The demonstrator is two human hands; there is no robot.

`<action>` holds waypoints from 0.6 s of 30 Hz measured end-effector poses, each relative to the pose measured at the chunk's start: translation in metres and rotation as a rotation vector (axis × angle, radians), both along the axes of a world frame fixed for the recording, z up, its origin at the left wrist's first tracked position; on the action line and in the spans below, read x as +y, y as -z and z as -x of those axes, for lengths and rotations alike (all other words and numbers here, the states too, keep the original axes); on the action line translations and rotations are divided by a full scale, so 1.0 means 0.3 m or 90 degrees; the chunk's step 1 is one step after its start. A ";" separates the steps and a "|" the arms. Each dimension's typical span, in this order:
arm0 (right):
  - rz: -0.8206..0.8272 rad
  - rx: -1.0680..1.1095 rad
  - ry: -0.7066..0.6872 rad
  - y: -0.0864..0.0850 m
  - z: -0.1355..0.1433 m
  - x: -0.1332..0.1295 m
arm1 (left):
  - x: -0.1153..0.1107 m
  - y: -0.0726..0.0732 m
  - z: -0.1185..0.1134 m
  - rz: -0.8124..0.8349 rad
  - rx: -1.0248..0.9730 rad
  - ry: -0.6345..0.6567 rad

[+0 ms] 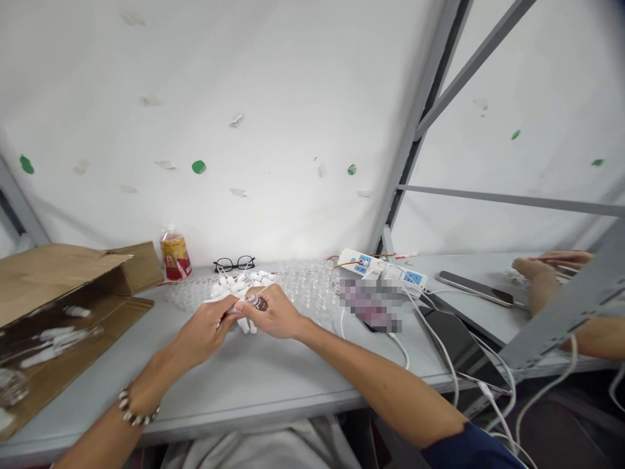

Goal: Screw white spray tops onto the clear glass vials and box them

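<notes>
My right hand [278, 314] is closed around a small clear bottle [256, 302], which lies tilted with its end toward my left hand. Thumb and fingers of my left hand [208, 331] are pinched together at that end, touching the right hand; what they grip is mostly covered. Just behind both hands, a pile of white plastic caps with thin tubes [234, 283] rests on a sheet of bubble wrap [305, 286]. A few more white pieces show below the fingers.
An open cardboard box [112, 326] at left holds white capped tubes and clear bottles. Behind are a drink bottle [176, 255] and glasses [234, 264]. A power strip [383, 268], phones [473, 290] and cables crowd the right, beside a metal post. Another person's hand [537, 270] works beyond.
</notes>
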State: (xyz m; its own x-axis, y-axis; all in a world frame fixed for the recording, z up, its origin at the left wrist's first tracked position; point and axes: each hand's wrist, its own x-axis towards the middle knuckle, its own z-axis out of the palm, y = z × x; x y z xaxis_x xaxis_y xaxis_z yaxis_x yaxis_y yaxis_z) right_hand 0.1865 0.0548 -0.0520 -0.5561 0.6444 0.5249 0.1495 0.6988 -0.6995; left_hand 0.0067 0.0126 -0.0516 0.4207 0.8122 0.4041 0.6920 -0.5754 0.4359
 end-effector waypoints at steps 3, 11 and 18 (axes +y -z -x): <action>0.011 -0.003 -0.025 -0.006 -0.005 -0.007 | -0.007 0.001 -0.002 0.058 -0.003 0.010; 0.024 0.007 -0.040 -0.054 -0.039 -0.015 | -0.039 0.005 -0.014 0.217 -0.226 0.124; -0.103 -0.017 0.102 -0.020 -0.053 0.045 | 0.001 -0.058 0.079 -0.012 -0.055 -0.119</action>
